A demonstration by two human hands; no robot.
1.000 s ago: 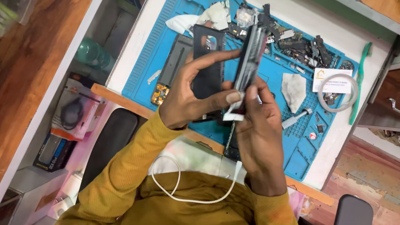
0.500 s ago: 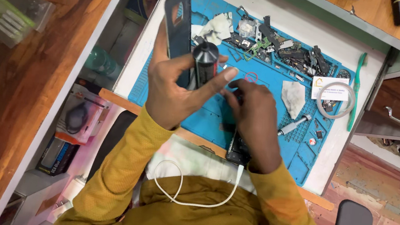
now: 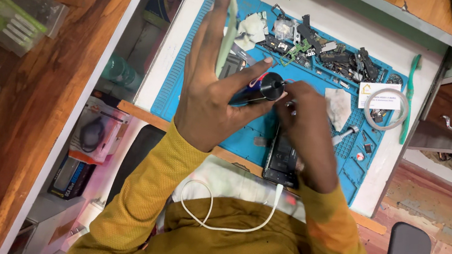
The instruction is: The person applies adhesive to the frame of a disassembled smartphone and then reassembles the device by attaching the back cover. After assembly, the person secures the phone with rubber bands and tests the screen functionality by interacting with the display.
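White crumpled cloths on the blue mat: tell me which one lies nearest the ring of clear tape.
The white crumpled cloth right of the right hand, beside the clear tape ring. The other cloth lies at the blue mat's top, behind the left hand.

My left hand [image 3: 207, 95] has risen from mid-mat toward the blue silicone work mat's [image 3: 187, 68] top edge. The thin flat panel [image 3: 225, 30] it grips has turned edge-on, and I now see the black cylindrical tube [image 3: 260, 89] end-on.

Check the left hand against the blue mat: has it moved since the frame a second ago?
Yes. The left hand has lifted up and leftward relative to the blue mat, now raising a flat panel edge-on above the mat's upper left area, with a dark tube pinched below.
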